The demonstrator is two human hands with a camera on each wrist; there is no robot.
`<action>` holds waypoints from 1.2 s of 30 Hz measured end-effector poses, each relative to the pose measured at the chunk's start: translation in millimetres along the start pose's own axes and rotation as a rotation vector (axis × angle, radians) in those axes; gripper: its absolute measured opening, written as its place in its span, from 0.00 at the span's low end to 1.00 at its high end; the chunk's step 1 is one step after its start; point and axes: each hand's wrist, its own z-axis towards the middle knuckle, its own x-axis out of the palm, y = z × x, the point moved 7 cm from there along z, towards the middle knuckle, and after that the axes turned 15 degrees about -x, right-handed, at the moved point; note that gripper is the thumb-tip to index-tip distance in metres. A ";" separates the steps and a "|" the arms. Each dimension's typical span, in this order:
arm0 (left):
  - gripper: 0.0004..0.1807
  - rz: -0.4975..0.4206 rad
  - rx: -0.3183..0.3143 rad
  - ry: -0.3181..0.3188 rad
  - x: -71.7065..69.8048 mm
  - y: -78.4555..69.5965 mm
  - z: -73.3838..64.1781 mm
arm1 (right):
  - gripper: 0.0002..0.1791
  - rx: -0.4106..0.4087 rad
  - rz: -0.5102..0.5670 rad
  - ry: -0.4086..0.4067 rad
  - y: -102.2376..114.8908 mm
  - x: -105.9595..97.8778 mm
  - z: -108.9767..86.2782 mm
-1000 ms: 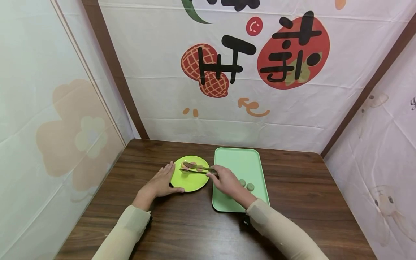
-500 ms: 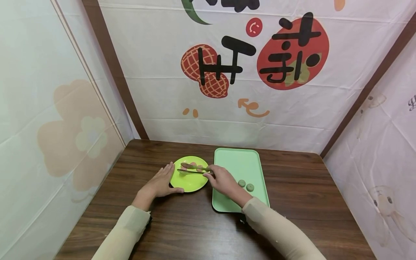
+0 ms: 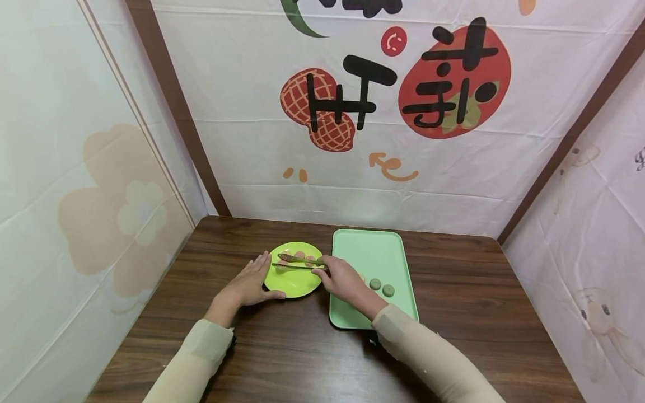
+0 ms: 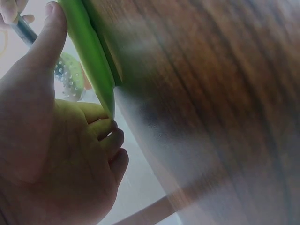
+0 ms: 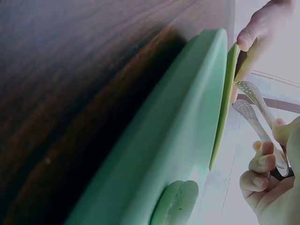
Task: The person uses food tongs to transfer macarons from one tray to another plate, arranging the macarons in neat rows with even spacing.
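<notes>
Metal tongs, held tips-apart in my R grip, pt L o/ round lime plate; straight-fingered L grip nearer tips.

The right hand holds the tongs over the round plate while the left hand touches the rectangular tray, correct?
Not quite: the left hand touches the round plate, not the rectangular tray, as the head view shows. The right hand does hold the tongs over that plate.
</notes>
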 end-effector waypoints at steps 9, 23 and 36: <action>0.70 -0.002 0.000 -0.001 1.2 0.9 0.4 | 0.13 0.003 0.007 0.007 -0.7 4.9 0.5; 0.70 -0.003 0.004 -0.002 1.9 0.6 0.6 | 0.18 0.008 0.019 0.014 -2.7 8.7 1.2; 0.70 -0.003 0.004 -0.005 0.5 0.4 0.9 | 0.17 0.024 0.016 0.004 -4.6 9.6 1.8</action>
